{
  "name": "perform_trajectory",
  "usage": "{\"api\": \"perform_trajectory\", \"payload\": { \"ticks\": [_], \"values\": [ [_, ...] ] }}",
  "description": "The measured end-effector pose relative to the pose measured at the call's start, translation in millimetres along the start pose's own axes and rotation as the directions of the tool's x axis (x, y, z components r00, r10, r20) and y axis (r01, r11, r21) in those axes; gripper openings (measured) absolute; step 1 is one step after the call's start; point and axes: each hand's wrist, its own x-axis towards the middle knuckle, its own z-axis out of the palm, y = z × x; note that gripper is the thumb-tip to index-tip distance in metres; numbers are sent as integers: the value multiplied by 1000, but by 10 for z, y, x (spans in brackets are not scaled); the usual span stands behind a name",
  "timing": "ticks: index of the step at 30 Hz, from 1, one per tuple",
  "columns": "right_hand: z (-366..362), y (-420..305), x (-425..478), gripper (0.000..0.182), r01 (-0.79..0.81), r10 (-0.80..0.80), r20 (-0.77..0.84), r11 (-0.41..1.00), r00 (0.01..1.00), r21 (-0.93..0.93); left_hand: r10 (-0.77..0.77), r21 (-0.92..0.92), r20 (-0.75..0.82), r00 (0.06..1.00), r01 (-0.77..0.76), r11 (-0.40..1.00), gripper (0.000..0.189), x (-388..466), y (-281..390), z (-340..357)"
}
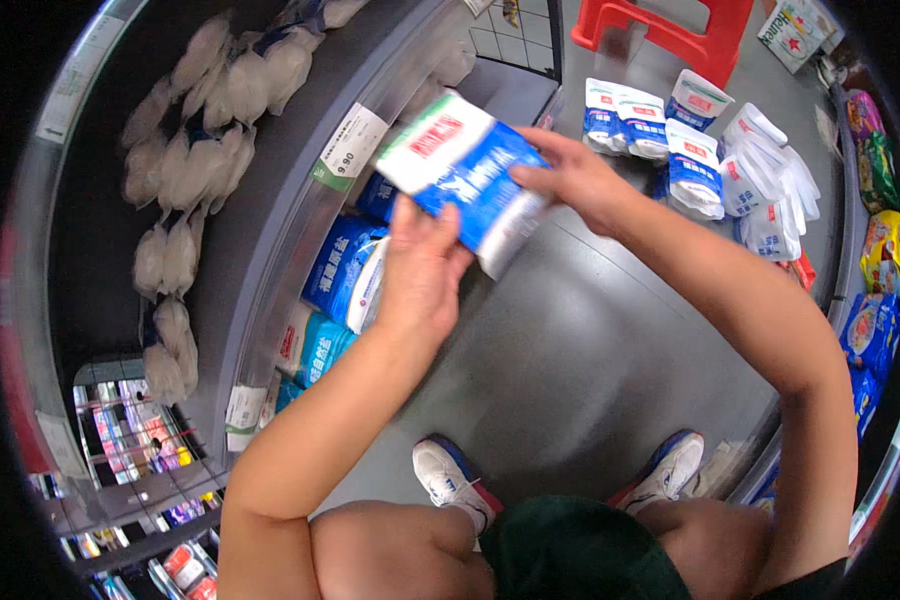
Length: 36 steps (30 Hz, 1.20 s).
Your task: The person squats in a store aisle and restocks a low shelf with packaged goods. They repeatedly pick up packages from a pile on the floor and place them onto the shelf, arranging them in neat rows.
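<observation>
My right hand [562, 176] grips the right side of a blue, white and green plastic pouch [469, 161], thumb on its printed front. Along the lower left edge, my left hand [424, 262] also holds it, thumb over the front. The pouch is tilted and slightly blurred, just in front of a low shelf. Behind my left hand, a blue pouch [334, 262] of similar look stands on that shelf. A teal pouch [321, 349] is nearer to me, partly covered by my left forearm.
Several blue and white pouches [694, 169] and several mostly white ones [757, 176] stand on the grey floor [570, 337] beyond my right arm. A red plastic stool [660, 41] is behind them. Bagged pale goods [202, 161] fill the upper shelf; colourful packets [881, 251] line the right.
</observation>
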Motion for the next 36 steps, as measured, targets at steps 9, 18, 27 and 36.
{"api": "perform_trajectory", "payload": {
  "ticks": [9,18,27,36],
  "values": [
    [548,89,1239,56,239,-195,142,714,971,-658,-168,94,-19,986,169,981,51,-250,57,-420],
    [765,96,1096,49,179,-354,-52,588,934,-788,-220,-28,-5,976,220,975,41,-3,-99,-348],
    [496,422,1010,57,8,-37,-58,899,998,-438,-348,139,52,936,338,931,33,227,-258,-236],
    [163,560,1191,57,30,8,235,987,972,-158,-490,311,-64,869,484,818,31,319,-114,-325]
  ]
}}
